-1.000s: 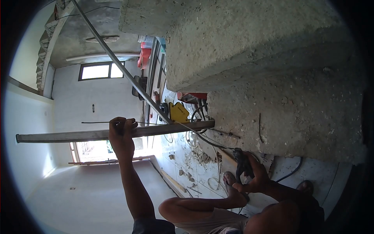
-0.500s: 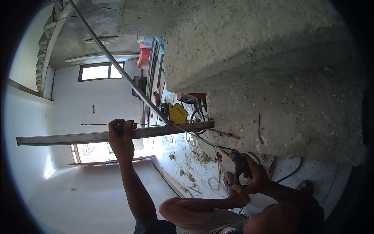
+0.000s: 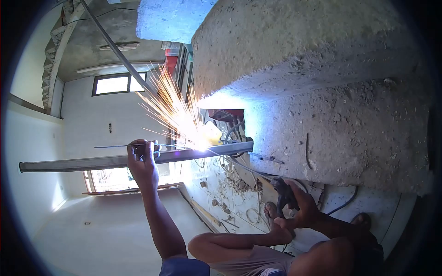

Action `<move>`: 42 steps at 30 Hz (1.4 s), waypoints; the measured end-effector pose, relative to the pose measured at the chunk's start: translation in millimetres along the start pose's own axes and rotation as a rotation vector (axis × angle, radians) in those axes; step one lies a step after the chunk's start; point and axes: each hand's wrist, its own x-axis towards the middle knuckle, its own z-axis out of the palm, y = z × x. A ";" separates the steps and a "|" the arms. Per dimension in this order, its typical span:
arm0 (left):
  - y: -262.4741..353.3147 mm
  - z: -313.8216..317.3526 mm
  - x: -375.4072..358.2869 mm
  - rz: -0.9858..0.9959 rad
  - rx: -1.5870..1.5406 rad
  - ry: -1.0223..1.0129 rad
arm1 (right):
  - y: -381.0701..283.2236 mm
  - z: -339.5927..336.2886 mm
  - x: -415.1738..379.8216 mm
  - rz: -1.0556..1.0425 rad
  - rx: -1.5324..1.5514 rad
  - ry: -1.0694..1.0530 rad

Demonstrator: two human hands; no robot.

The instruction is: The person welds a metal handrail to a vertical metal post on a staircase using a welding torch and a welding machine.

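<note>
The view is turned sideways. My left hand [image 3: 143, 158] lies against a grey metal tube [image 3: 96, 163], its fingertips closed around a thin metal rod [image 3: 110, 146] running alongside the tube. My right hand [image 3: 304, 207] grips a dark electrode holder [image 3: 283, 191]. From the holder a thin welding electrode [image 3: 239, 164] reaches to the tube. A bright arc [image 3: 201, 146] burns at the contact, throwing orange sparks [image 3: 172, 110]. Another metal bar [image 3: 117, 48] runs slantwise toward this spot; glare hides its end.
Rough concrete steps [image 3: 322, 124] fill the right side, beside the tube's end. A yellow object [image 3: 212, 133] stands behind the arc, partly lost in glare. Cables [image 3: 255, 184] and rubble [image 3: 239, 184] lie on the tiled floor near my feet.
A bright arc and a spray of sparks have appeared where the electrode meets the tube, lighting the concrete blue-white. My left fingers have shifted slightly; my right hand is almost unchanged.
</note>
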 end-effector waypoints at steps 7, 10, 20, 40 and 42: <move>8.3 2.3 -2.2 -0.056 -0.085 -0.006 | 4.8 -1.7 1.0 0.073 0.065 -0.012; 6.1 2.3 -2.0 -0.031 -0.079 -0.006 | 14.6 4.3 0.7 0.033 0.056 0.018; 3.3 2.8 -0.2 0.025 0.041 0.021 | -3.9 -3.6 3.4 0.062 0.013 -0.057; -8.0 -0.1 -0.3 0.046 -0.141 -0.037 | 5.3 -0.4 1.0 -0.021 0.061 0.043; -5.6 0.7 0.2 0.047 -0.115 -0.031 | 1.9 -2.8 1.9 0.068 0.088 0.002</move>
